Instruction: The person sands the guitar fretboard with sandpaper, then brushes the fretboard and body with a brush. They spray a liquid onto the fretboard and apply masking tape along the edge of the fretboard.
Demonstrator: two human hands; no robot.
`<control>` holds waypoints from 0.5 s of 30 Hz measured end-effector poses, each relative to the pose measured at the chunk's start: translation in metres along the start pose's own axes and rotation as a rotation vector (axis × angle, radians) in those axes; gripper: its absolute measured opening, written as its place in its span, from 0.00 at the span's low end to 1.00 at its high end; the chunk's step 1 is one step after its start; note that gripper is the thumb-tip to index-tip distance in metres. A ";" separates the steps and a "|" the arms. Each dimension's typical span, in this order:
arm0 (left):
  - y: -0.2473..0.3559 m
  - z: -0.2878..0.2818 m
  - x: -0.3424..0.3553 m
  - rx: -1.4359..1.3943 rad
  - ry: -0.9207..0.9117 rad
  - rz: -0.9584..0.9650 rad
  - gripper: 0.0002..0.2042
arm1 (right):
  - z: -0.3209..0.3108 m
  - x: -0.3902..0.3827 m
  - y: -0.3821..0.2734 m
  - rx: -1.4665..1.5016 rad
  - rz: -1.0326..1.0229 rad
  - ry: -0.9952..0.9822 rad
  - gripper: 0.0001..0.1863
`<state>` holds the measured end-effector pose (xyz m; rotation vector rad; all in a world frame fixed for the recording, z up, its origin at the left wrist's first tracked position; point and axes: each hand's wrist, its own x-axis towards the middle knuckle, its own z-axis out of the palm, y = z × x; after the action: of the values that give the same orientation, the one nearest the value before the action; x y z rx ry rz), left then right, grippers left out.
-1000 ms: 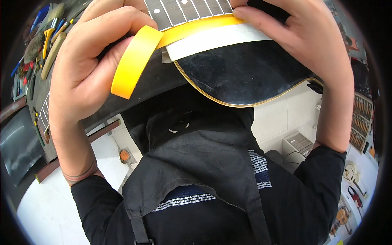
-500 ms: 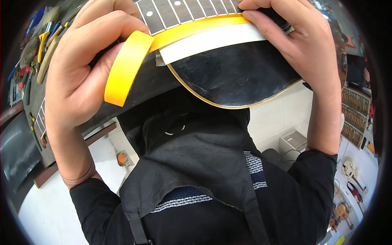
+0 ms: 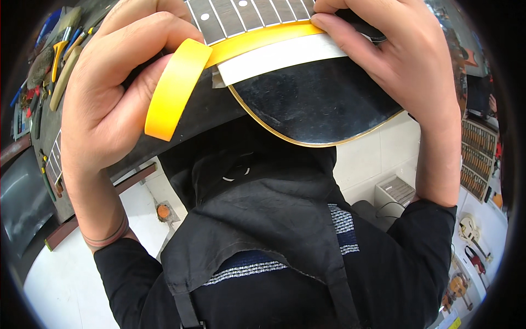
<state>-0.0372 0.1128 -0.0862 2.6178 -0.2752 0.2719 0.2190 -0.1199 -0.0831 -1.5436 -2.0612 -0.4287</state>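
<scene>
A black guitar body (image 3: 318,104) with a pale bound edge lies on the dark bench, its dark fretboard (image 3: 249,19) running along the top of the view. A strip of yellow masking tape (image 3: 263,39) follows the fretboard's near edge, above a white strip (image 3: 285,59) on the body. My left hand (image 3: 118,82) is closed around the tape roll (image 3: 178,90), which is still joined to the strip. At the strip's right part, the thumb and finger of my right hand (image 3: 400,60) pinch or press the tape against the fretboard edge. My left fingertips are partly hidden behind the roll.
Brushes, pliers and other hand tools (image 3: 57,60) crowd the bench's left side, with another fretted neck (image 3: 56,156) near its edge. A grey box (image 3: 395,189) stands on the floor to the right. Farther right are racks of small items (image 3: 475,159) and guitars (image 3: 470,233).
My right hand has slid a little left along the tape strip. The roll in my left hand, the fretboard and the guitar body sit slightly farther right in view.
</scene>
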 end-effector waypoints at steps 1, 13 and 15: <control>-0.001 0.000 0.001 0.000 -0.005 0.006 0.16 | 0.001 0.000 0.001 -0.036 -0.022 -0.003 0.09; 0.001 -0.003 -0.001 -0.018 -0.014 0.005 0.17 | 0.006 0.007 -0.006 0.052 0.003 0.016 0.09; 0.002 -0.005 -0.002 -0.025 -0.017 0.001 0.17 | 0.006 0.008 -0.006 0.047 0.007 0.011 0.09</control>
<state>-0.0401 0.1134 -0.0812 2.5965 -0.2835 0.2454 0.2101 -0.1126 -0.0830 -1.5173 -2.0429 -0.3825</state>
